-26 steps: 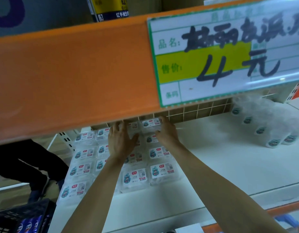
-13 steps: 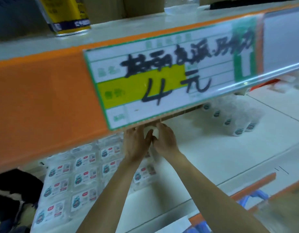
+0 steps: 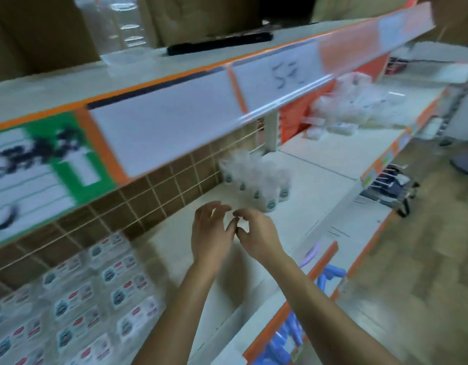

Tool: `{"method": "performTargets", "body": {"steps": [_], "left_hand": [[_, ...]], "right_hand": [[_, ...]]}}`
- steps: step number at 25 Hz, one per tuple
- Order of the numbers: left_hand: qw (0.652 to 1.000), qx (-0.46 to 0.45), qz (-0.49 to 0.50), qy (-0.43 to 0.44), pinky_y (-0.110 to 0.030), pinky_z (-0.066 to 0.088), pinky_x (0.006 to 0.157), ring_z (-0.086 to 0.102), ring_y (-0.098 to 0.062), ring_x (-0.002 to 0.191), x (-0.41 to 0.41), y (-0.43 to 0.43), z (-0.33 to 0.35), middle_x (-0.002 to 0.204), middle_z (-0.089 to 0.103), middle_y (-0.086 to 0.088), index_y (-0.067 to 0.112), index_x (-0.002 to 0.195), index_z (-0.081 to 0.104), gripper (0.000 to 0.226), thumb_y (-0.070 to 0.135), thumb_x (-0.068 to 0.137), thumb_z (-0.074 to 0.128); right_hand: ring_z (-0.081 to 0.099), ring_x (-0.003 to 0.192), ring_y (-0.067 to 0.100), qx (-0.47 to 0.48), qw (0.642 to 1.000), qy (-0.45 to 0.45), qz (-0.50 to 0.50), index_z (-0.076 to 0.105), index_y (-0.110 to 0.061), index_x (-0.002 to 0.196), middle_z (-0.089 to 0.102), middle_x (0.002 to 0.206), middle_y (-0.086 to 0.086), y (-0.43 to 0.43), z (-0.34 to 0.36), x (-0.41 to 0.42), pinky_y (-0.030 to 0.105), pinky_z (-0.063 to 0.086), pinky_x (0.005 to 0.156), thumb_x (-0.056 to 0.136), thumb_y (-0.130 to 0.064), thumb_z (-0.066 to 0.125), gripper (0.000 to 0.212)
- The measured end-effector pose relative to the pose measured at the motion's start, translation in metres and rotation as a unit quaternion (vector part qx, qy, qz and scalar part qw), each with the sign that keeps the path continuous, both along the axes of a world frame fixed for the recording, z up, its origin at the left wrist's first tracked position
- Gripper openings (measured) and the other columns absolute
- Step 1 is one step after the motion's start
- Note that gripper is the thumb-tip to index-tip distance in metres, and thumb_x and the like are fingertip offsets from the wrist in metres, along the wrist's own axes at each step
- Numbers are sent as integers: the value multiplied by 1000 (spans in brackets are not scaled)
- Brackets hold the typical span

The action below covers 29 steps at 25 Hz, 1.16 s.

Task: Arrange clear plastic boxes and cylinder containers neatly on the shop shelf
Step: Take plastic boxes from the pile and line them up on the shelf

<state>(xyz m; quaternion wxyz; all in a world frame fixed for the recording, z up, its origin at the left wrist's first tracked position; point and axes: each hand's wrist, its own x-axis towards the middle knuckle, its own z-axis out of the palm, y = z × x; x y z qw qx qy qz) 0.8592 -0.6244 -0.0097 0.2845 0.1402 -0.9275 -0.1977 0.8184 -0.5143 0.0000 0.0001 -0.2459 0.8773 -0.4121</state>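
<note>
Plastic price rail [image 3: 175,122] above clear cylinders [image 3: 256,185].

Left hand [image 3: 210,233] and right hand [image 3: 259,234] side by side over white shelf [image 3: 306,201], fingers loosely curled, holding nothing. Clear cylinder containers [image 3: 256,185] clustered at 1 o'clock of the hands; labelled plastic boxes [image 3: 96,299] in rows at 8 o'clock. Blurred price strip [image 3: 161,122] overhead at 11 o'clock.

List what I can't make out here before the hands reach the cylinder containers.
Head view, all smeared by motion blur:
- cylinder containers: count and labels unreadable.
- clear boxes: label text unreadable; rows cut off by left and bottom edges.
- price tag: writing illegible, cut by left edge.
- far clear pile: what the items are; upper shelf rail hides part.
</note>
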Motion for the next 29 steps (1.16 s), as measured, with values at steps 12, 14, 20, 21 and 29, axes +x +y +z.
{"method": "performTargets", "body": {"steps": [12, 14, 20, 21, 29], "left_hand": [[991, 16, -136, -4, -29, 37, 97, 49, -22, 113, -118, 199, 1, 120, 59, -1, 16, 117, 63, 33, 23, 84, 65], [988, 10, -155, 3, -32, 42, 92, 53, -25, 107, -138, 233, -3, 115, 61, -3, 15, 113, 65, 32, 22, 82, 67], [973, 9, -232, -4, -34, 43, 88, 55, -25, 101, -188, 333, -14, 106, 62, -3, 16, 107, 66, 26, 23, 82, 66], [969, 10, -245, -5, -34, 43, 88, 56, -25, 102, -195, 347, -16, 106, 62, -4, 15, 107, 66, 27, 23, 82, 67], [955, 1, -294, -25, -39, 42, 91, 53, -27, 105, -250, 402, -17, 115, 60, -7, 12, 115, 63, 33, 27, 85, 65]], "right_hand": [[50, 114, 26, 31, 988, 19, -147, 58, -15, 122, 60, 120, 5, 206, -3, -98, 27, 35, 93, 83, -10, 56, 39], [52, 111, 28, 39, 983, 36, -173, 60, -15, 120, 62, 116, 7, 241, -2, -110, 28, 36, 89, 83, -12, 57, 36], [52, 111, 31, 47, 970, 44, -233, 62, -11, 114, 63, 115, 11, 341, -9, -138, 36, 36, 94, 83, -8, 58, 32], [52, 113, 30, 53, 967, 38, -246, 61, -12, 116, 63, 116, 10, 355, -13, -144, 37, 37, 96, 83, -10, 58, 33], [52, 113, 29, 65, 949, 10, -307, 57, -13, 122, 61, 120, 8, 411, -27, -192, 33, 38, 95, 83, -14, 58, 38]]}}
